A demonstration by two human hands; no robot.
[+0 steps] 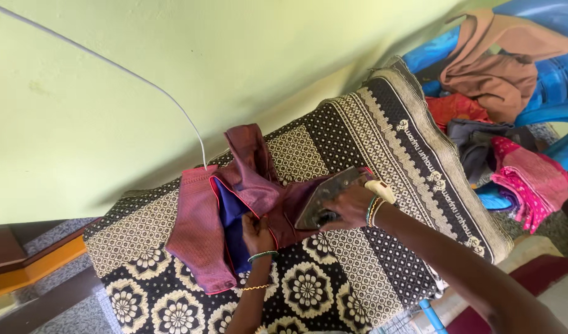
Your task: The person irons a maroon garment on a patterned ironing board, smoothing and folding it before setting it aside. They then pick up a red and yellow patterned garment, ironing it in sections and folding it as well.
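Note:
A maroon blouse with blue lining lies spread on a table covered by a black and cream patterned blanket. My left hand presses down on the blouse near its middle, fingers closed on the fabric. My right hand grips the handle of a flat iron, which is tilted with its soleplate facing up over the blouse's right side. A white cord runs from the wall side down behind the blouse.
A pale green wall stands behind the table. Blue plastic chairs at the upper right hold a pile of clothes in brown, red, grey and pink. An orange-edged wooden piece sits at the left.

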